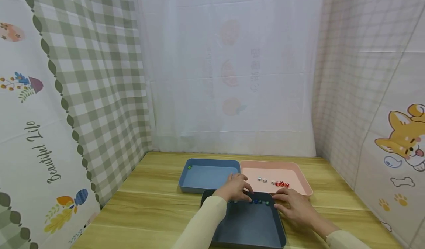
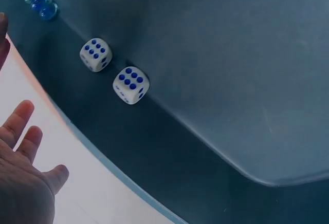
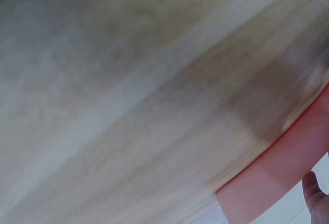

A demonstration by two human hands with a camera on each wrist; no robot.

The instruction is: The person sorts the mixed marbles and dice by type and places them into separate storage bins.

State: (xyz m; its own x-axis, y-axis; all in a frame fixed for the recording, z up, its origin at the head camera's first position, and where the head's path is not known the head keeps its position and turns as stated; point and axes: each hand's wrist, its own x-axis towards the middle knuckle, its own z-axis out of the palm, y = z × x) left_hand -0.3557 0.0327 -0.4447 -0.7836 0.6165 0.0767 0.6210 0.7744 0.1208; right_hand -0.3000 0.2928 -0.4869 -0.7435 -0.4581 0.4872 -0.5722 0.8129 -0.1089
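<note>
Wood-grain table (image 1: 159, 204), white curtain (image 1: 229, 109) hanging behind it. Left hand (image 1: 234, 187): reaching over the dark tray's (image 1: 252, 225) far edge, fingers loosely parted, holding nothing visible. Right hand (image 1: 295, 206): hovering or resting, cannot tell which, by that tray's far right corner, fingers slightly bent, gripping nothing visible. Two dice (image 2: 131, 85) and several marbles (image 2: 49, 11): lying along the dark tray's far side. Beyond: blue tray (image 1: 212, 171), holding one green marble (image 1: 189, 167); pink tray (image 1: 265, 166), holding white dice (image 1: 264, 180) and red dice (image 1: 282, 184).
</note>
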